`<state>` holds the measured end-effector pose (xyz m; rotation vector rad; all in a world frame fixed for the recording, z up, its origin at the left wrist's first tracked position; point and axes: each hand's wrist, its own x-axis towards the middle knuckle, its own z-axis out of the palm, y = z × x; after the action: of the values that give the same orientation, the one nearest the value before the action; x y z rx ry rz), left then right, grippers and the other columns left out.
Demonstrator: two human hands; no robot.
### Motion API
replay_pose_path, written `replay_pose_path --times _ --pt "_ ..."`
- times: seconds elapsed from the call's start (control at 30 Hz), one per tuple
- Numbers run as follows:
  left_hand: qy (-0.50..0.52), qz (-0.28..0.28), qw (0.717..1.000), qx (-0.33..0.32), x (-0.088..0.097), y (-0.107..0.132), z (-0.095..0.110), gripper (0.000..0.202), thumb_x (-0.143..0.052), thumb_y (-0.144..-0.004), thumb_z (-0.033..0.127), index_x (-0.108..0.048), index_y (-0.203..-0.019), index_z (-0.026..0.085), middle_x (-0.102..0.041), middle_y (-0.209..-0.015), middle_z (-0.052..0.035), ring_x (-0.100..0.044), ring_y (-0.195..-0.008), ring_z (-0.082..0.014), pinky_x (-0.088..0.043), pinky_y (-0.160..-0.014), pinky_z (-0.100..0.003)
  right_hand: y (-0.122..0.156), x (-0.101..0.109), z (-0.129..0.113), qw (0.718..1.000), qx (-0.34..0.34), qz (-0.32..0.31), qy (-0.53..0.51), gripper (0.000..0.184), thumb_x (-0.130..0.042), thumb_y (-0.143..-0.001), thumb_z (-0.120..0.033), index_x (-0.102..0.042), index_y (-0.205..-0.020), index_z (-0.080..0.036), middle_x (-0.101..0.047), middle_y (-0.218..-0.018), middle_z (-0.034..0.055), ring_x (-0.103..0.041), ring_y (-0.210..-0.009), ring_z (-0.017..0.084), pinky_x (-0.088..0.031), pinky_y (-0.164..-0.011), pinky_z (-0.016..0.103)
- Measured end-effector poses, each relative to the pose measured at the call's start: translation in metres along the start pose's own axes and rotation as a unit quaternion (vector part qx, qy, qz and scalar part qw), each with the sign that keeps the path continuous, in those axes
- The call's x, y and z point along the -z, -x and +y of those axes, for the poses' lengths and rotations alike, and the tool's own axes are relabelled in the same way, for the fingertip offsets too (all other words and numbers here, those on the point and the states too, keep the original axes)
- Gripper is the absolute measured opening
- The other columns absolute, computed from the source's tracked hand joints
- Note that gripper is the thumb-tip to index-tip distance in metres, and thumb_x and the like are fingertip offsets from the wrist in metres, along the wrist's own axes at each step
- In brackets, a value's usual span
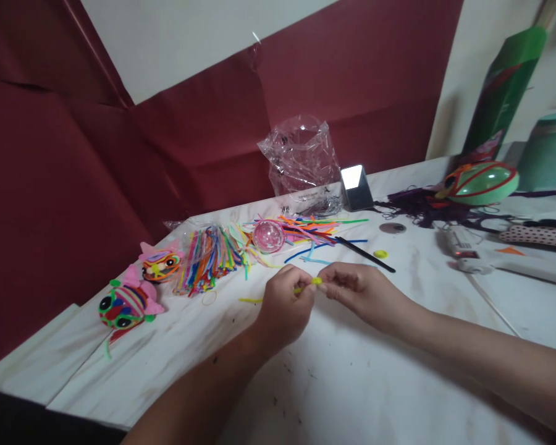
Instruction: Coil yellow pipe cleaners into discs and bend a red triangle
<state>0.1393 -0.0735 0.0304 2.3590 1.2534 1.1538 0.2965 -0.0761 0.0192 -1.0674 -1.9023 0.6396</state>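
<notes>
Between my two hands is a yellow pipe cleaner (316, 281), part of it bunched into a small coil. My left hand (286, 303) pinches its tail, which shows at the finger edge. On the other side my right hand (356, 290) grips the coiled part between thumb and fingertips. Just beyond the right hand lies a yellow coil (380, 254) on the table, beside a black strip (366, 254). A loose yellow piece (251, 300) lies left of my left hand. Behind the hands sits a clear plastic ball (268, 237) among scattered coloured pipe cleaners (306, 230).
Two colourful fish-like crafts (127, 303) and a bundle of pipe cleaners (208, 259) are at left. A clear plastic bag (303, 164) and a phone (356, 187) stand at the back. Rightward are a glue gun (505, 262), a green balloon craft (484, 183) and purple strands (419, 207).
</notes>
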Motion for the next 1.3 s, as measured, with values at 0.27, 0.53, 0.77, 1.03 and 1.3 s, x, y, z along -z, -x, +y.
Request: replay_pose_path --times 0.27,0.53,0.77,1.03,1.3 --pt "0.026 -0.022 0.999 0.037 -0.001 -0.001 0.000 0.010 -0.050 -0.069 0.013 -0.049 -0.061 0.017 -0.050 -0.062 0.0017 -0.048 -0.064 -0.0119 -0.036 -0.060 -0.023 0.004 -0.005 -0.003 0.999 -0.011 0.036 -0.020 0.016 -0.046 -0.079 -0.029 -0.054 -0.069 -0.018 -0.057 -0.064 0.0001 -0.051 -0.061 0.013 -0.039 -0.057 0.024" --pt "-0.059 -0.117 0.991 0.023 0.007 -0.005 -0.003 0.009 -0.046 -0.071 0.012 -0.050 -0.064 0.017 -0.052 -0.068 -0.0001 -0.049 -0.070 -0.0143 -0.037 -0.065 -0.026 0.000 -0.003 0.003 0.998 0.011 -0.004 0.065 0.015 -0.043 -0.080 -0.023 -0.052 -0.069 -0.017 -0.053 -0.059 -0.0014 -0.046 -0.055 0.012 -0.035 -0.052 0.022" --pt "-0.110 -0.134 0.984 -0.034 0.004 -0.002 -0.003 0.013 -0.040 -0.074 0.012 -0.049 -0.068 0.017 -0.054 -0.071 -0.0018 -0.049 -0.073 -0.0155 -0.036 -0.068 -0.028 0.001 0.003 0.001 0.991 0.058 -0.047 0.109 0.015 -0.043 -0.078 -0.017 -0.056 -0.073 -0.016 -0.059 -0.067 0.0027 -0.050 -0.059 0.013 -0.039 -0.056 0.024" --pt "-0.052 -0.066 0.996 -0.025 0.005 -0.002 -0.001 0.010 -0.044 -0.068 0.010 -0.047 -0.063 0.017 -0.050 -0.067 -0.0006 -0.047 -0.069 -0.0146 -0.036 -0.064 -0.026 -0.002 0.002 0.001 0.998 -0.033 -0.051 -0.020 0.015 -0.048 -0.077 -0.026 -0.059 -0.073 -0.016 -0.060 -0.066 0.0017 -0.053 -0.062 0.014 -0.041 -0.058 0.025" --pt "0.037 0.001 0.999 0.025 -0.003 0.001 0.003 0.011 -0.047 -0.071 0.012 -0.048 -0.061 0.017 -0.049 -0.064 0.0016 -0.048 -0.065 -0.0118 -0.037 -0.062 -0.023 0.003 -0.007 -0.001 0.992 -0.064 0.033 -0.102 0.019 -0.050 -0.076 -0.033 -0.058 -0.071 -0.017 -0.060 -0.066 0.0016 -0.055 -0.064 0.014 -0.043 -0.061 0.026"
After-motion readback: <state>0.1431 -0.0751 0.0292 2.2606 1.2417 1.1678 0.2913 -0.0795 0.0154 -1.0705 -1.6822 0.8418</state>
